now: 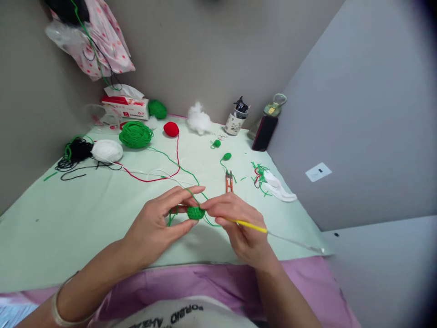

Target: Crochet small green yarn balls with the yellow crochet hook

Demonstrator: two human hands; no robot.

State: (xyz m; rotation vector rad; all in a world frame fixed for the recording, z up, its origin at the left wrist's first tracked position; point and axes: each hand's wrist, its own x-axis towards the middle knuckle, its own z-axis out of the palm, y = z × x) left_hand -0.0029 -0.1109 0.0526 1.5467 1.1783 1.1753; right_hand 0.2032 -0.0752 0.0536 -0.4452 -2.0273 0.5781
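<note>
A small green crochet piece (195, 212) is pinched between the thumb and fingers of my left hand (155, 223), with green yarn looped over those fingers. My right hand (239, 225) grips a crochet hook (251, 226) with a yellow handle. Its fingertips touch the right side of the crochet piece, and the hook's tip is hidden there. From my left hand a green strand runs back towards a big green yarn ball (135, 135). Just beyond my right hand lie orange-handled thread snips (229, 181).
Two small green crochet pieces (227, 156) lie past the snips. Further back are a red yarn ball (171, 129), white stuffing (198, 119), a pen cup (235, 122) and a leaning phone (265, 133). White yarn (107, 151) and black yarn sit left; yarn scraps (260, 175) lie right.
</note>
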